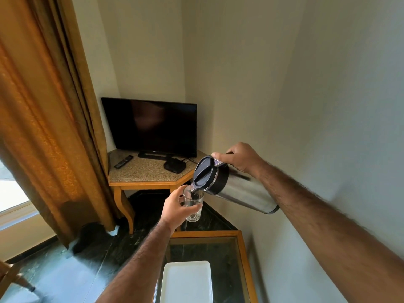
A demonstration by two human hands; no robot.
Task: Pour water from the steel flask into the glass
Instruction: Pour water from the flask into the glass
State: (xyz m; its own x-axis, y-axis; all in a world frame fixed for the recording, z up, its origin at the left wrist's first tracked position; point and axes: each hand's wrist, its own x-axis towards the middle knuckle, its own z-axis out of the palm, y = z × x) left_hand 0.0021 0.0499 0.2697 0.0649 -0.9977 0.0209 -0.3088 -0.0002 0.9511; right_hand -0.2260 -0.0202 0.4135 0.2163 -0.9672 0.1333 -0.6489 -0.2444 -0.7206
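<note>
The steel flask [244, 194] with a black lid is tipped far over to the left, held in the air by its handle in my right hand [239, 159]. Its spout rests just over the rim of a clear glass [194, 202]. My left hand [177, 207] is wrapped around the glass from the left and holds it upright in the air under the spout. A little water seems to stand in the glass; I cannot make out a stream.
Below lies a glass-topped wooden table [243, 254] with a white tray [187, 281] on it. Beyond stands a corner table [144, 173] carrying a television [153, 125], a remote [123, 161] and a black box [175, 165]. An orange curtain [50, 119] hangs at left; a wall runs along the right.
</note>
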